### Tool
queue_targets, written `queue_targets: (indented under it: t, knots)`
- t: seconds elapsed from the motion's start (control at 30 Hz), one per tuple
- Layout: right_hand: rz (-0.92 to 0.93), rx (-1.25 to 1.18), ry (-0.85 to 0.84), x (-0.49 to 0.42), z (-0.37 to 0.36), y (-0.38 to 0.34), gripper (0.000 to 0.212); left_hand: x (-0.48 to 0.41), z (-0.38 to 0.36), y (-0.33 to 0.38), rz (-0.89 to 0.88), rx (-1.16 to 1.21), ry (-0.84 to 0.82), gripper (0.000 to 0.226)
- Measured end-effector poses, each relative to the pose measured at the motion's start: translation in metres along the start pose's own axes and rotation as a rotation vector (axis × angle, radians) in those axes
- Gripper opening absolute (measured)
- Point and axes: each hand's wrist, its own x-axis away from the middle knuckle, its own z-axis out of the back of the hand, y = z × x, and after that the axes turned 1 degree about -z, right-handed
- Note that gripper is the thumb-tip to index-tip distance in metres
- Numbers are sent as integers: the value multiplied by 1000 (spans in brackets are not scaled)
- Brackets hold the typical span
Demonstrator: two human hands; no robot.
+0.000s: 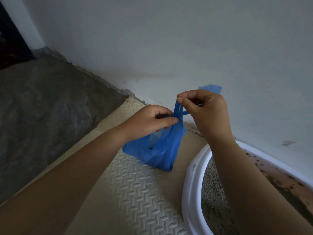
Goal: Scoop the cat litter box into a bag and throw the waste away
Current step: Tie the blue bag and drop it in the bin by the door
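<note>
at far left, grey concrete floor (42, 107) meets a pale foam mat (135, 192) with a raised pattern. over the mat, left hand (149, 121): fingers curled, thumb and forefinger pinching the gathered neck of the blue bag (160, 150). bag hangs from both hands, bottom corner touching the mat, just beside the litter box (191, 184). its lower part looks slightly bulged; contents not visible. right hand (208, 112), higher and nearer the wall (169, 39): fingertips pinching a thin handle strip pulled up from the neck. a second blue strip end (210, 88) shows behind its knuckles. at lower right, white rim of the litter box, grey litter (210, 192) inside, dark specks on the inner wall; right forearm crosses above it. no scoop in view. judgement: scooping stage looks finished; step in hand is tying the handles shut. next move calls for crossing one strip over the other, threading it through and pulling snug while the left pinch holds the neck closed, then lifting by the knot and carrying to a bin, none in view. risk: thin film may tear if pulled hard.
</note>
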Motion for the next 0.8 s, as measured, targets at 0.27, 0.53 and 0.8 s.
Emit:
queue_targets:
  t: [0.27, 0.53, 0.8]
  knots:
    - [1, -19, -25, 1, -4, -3, 7, -5, -5, 4, -2, -101, 85, 26]
    - [63, 397, -38, 4, 3, 20, 19, -3, 6, -4, 65, -80, 161, 35]
    - [-169, 173, -131, 16, -4, 32, 9, -1, 19, -19, 118, 8, 294, 27]
